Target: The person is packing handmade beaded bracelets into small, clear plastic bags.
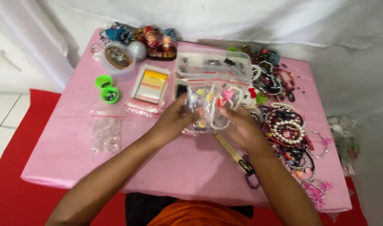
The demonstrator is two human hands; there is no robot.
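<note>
I hold a clear plastic bag [210,106] of bead bracelets between both hands, just above the middle of the pink table [66,159]. Inside it I see pale bead loops, a red bow shape and a pink charm. My left hand [174,119] pinches the bag's left edge, fingers closed on the plastic. My right hand [241,125] grips the right side from below, fingers curled around it.

Under my right wrist lies a flat dark strip with a tan face [235,155], slanting toward me. Just right of my hands is a heap of bracelets [285,125]: white pearl-like strands, dark red and black beads, pink charms trailing to the table's near right corner.

Behind the bag sits a clear rectangular plastic box [212,65] with small dark bits in its compartments, and clear zip bags with red seal lines lean against its front. Left of it lies a white-rimmed flat package with a yellow square label [151,83] bearing a red band. Further left are two small green round tubs [107,88], and nearer me a clear bag of clear pieces [105,134], also red-sealed. At the far left corner stands a round clear container [118,57] with a brown inside, beside colourful small figures [156,42].
</note>
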